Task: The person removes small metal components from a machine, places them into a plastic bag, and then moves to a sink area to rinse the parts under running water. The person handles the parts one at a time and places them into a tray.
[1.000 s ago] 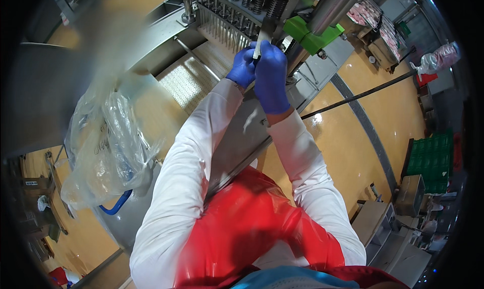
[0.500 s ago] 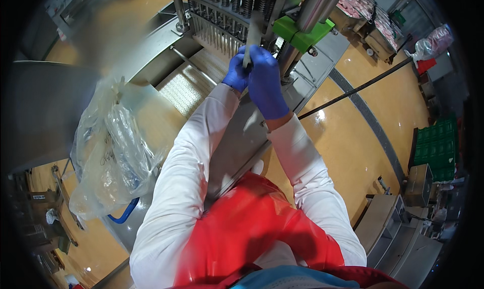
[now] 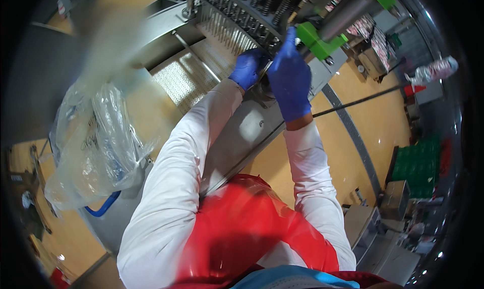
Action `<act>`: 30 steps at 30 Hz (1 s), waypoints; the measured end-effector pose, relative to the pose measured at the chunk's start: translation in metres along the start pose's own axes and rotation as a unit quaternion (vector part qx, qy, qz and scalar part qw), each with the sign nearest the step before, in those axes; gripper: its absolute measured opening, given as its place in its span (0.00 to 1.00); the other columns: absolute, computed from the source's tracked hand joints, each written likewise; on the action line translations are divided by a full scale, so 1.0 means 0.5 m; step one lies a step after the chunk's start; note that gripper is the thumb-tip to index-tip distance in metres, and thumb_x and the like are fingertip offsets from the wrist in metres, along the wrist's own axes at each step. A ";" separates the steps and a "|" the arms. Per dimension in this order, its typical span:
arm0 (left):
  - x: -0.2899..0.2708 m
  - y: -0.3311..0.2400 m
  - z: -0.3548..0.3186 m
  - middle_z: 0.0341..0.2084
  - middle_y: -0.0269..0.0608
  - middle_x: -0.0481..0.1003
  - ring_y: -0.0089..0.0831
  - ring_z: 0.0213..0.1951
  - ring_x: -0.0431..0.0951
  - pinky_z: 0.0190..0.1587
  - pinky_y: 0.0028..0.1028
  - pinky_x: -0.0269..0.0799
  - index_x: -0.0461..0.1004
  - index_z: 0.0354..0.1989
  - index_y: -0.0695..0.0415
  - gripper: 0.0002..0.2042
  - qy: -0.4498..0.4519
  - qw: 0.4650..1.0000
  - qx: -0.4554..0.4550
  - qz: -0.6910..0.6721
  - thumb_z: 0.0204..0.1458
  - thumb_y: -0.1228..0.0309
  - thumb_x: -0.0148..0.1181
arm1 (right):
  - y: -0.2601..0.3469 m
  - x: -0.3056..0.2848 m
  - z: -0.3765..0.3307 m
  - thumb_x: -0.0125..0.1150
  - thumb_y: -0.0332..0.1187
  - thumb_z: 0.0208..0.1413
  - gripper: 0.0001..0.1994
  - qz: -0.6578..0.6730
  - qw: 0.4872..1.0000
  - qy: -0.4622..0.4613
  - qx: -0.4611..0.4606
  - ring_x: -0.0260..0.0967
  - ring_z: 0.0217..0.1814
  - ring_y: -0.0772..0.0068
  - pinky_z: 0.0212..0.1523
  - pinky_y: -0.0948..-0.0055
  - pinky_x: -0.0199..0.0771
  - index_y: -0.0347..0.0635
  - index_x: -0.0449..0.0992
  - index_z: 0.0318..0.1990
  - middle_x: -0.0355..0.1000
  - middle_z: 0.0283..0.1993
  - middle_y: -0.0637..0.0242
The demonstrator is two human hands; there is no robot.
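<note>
A machine with rows of springs and thin metal needles (image 3: 229,32) stands in front of me, above a pale textured belt (image 3: 184,74). My left hand (image 3: 248,68), in a blue glove, is closed at the machine's near right corner, its fingertips hidden. Beside it my right hand (image 3: 291,82), gloved alike, is bent inward with one finger pointing up, close to a green block (image 3: 317,41) on a thick metal post (image 3: 351,15). A thin shiny edge shows between the hands; what they grip is hidden. A metal rod (image 3: 196,57) crosses over the belt.
A clear plastic bag (image 3: 96,142) lies on the machine's left end, above a blue handle (image 3: 103,204). A dark hose or cable (image 3: 360,93) runs off to the right over the orange floor. Green crates (image 3: 416,168) and a metal cabinet (image 3: 360,226) stand at the right.
The hands have moved apart, the right one outward toward the green block. The upright flat grey bar between them no longer shows. The view has shifted, so the machine appears tilted.
</note>
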State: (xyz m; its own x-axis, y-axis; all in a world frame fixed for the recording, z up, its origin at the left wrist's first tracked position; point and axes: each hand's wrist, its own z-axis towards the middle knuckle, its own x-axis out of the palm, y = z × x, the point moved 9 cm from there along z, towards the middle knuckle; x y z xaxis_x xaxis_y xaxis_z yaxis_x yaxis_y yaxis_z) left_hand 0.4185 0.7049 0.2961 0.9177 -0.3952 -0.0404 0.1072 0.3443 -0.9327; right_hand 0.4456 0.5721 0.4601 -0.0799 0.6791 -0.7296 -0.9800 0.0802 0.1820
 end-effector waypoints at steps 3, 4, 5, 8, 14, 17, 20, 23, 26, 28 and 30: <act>0.010 0.030 0.005 0.36 0.54 0.81 0.46 0.39 0.81 0.43 0.38 0.76 0.81 0.40 0.61 0.07 -0.036 0.993 0.046 -0.107 0.58 0.72 0.59 | -0.007 0.010 -0.009 0.54 0.28 0.60 0.31 -0.077 0.996 -0.015 -0.029 0.79 0.29 0.43 0.28 0.50 0.79 0.40 0.61 0.72 0.78 0.27 0.47; 0.007 0.017 -0.006 0.37 0.55 0.80 0.51 0.41 0.81 0.44 0.40 0.76 0.80 0.40 0.61 0.07 -0.044 0.994 0.083 -0.048 0.58 0.71 0.60 | -0.028 0.035 0.005 0.53 0.28 0.60 0.30 -0.098 0.995 0.035 0.003 0.79 0.28 0.43 0.27 0.50 0.79 0.40 0.63 0.71 0.78 0.28 0.47; 0.003 0.003 -0.016 0.37 0.57 0.80 0.55 0.42 0.80 0.45 0.41 0.76 0.80 0.41 0.60 0.07 -0.058 0.991 0.119 0.008 0.58 0.71 0.62 | -0.035 0.024 0.003 0.53 0.28 0.59 0.29 -0.051 0.998 0.024 0.021 0.78 0.28 0.43 0.28 0.51 0.78 0.39 0.65 0.70 0.79 0.30 0.47; -0.001 0.046 -0.002 0.36 0.53 0.81 0.49 0.40 0.81 0.44 0.39 0.76 0.80 0.41 0.62 0.07 -0.082 0.993 0.008 -0.080 0.57 0.74 0.61 | -0.021 0.020 -0.021 0.53 0.27 0.62 0.26 -0.047 0.998 -0.028 -0.021 0.78 0.28 0.44 0.28 0.52 0.77 0.38 0.67 0.69 0.79 0.31 0.48; 0.024 0.101 -0.009 0.33 0.44 0.80 0.30 0.36 0.80 0.40 0.32 0.76 0.79 0.38 0.67 0.06 -0.165 0.825 -0.220 -0.493 0.59 0.77 0.57 | 0.028 -0.022 -0.014 0.55 0.25 0.62 0.29 -0.019 0.991 -0.114 -0.061 0.78 0.28 0.47 0.27 0.56 0.76 0.40 0.64 0.72 0.78 0.31 0.50; 0.009 0.084 -0.027 0.33 0.45 0.79 0.32 0.34 0.80 0.38 0.32 0.75 0.79 0.38 0.67 0.07 -0.147 0.860 -0.233 -0.429 0.59 0.77 0.55 | -0.002 0.053 -0.006 0.53 0.31 0.61 0.32 -0.138 0.988 0.056 -0.040 0.78 0.28 0.48 0.27 0.53 0.77 0.36 0.59 0.73 0.78 0.31 0.51; 0.009 0.093 0.002 0.32 0.46 0.79 0.33 0.33 0.79 0.37 0.32 0.75 0.79 0.37 0.66 0.08 -0.165 0.871 -0.241 -0.395 0.59 0.76 0.53 | 0.035 -0.018 -0.002 0.55 0.25 0.61 0.26 -0.028 0.998 -0.050 -0.038 0.78 0.28 0.45 0.28 0.55 0.76 0.38 0.66 0.69 0.77 0.29 0.49; 0.014 0.080 -0.012 0.31 0.46 0.79 0.33 0.32 0.78 0.36 0.32 0.74 0.79 0.35 0.67 0.09 -0.167 0.884 -0.217 -0.379 0.59 0.76 0.52 | 0.001 0.038 -0.011 0.54 0.25 0.62 0.26 -0.091 0.994 0.037 -0.048 0.77 0.29 0.44 0.28 0.54 0.75 0.40 0.66 0.69 0.77 0.30 0.48; 0.014 0.090 0.014 0.29 0.47 0.79 0.34 0.29 0.78 0.34 0.34 0.74 0.79 0.34 0.67 0.09 -0.174 0.889 -0.224 -0.360 0.58 0.77 0.51 | 0.025 -0.012 -0.005 0.53 0.28 0.63 0.27 -0.063 0.991 -0.071 -0.091 0.78 0.29 0.46 0.28 0.55 0.76 0.40 0.64 0.70 0.78 0.29 0.50; 0.005 0.075 -0.001 0.29 0.48 0.80 0.35 0.30 0.80 0.34 0.36 0.74 0.80 0.35 0.67 0.11 -0.184 0.898 -0.271 -0.295 0.57 0.77 0.50 | 0.021 -0.003 0.001 0.53 0.30 0.64 0.26 -0.070 0.995 -0.034 -0.063 0.79 0.28 0.47 0.28 0.55 0.77 0.40 0.64 0.71 0.78 0.28 0.53; 0.001 0.080 0.034 0.35 0.49 0.83 0.37 0.36 0.84 0.39 0.36 0.77 0.83 0.40 0.62 0.12 -0.103 0.975 -0.195 -0.033 0.57 0.68 0.57 | -0.004 0.016 0.001 0.53 0.30 0.64 0.27 -0.077 0.996 0.005 -0.049 0.79 0.29 0.47 0.28 0.55 0.77 0.40 0.64 0.71 0.79 0.29 0.53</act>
State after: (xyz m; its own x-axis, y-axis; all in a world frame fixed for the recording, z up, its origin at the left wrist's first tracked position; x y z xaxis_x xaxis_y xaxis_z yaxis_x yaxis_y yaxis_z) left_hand 0.4299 0.7330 0.2648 0.9754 -0.2123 0.0600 0.0524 -0.0412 -0.9978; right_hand 0.4469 0.5780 0.4544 0.0723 0.6563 -0.7510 -0.9938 0.1108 0.0012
